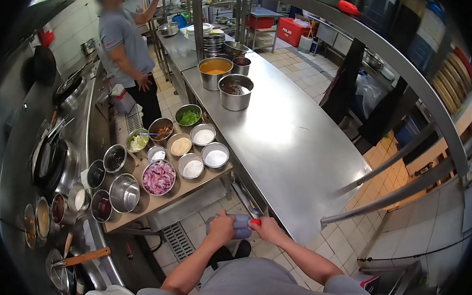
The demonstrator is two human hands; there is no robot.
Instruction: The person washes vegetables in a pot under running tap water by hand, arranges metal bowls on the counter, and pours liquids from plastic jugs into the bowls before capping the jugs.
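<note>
My left hand (pixel 222 226) is wrapped around a translucent bluish-grey plastic bottle (pixel 242 228), tilted on its side in front of my body. At the bottle's right end, the fingers of my right hand (pixel 268 231) close on a red cap (pixel 255 223). Whether the cap is loose or tight, I cannot tell. Both hands are above the tiled floor, between the ingredient table (pixel 195 185) and the steel counter (pixel 300 160). On that table stand a bowl of sliced red onion (pixel 158 178), an empty-looking steel bowl (pixel 125 193) and bowls of white powder (pixel 215 155).
Steel pots (pixel 236 96) stand farther up the counter, one holding orange liquid. Woks (pixel 61 167) and sauce containers (pixel 78 198) line the left range. A co-worker (pixel 124 52) stands beyond the table. An overhead shelf frame (pixel 402 66) curves along the right.
</note>
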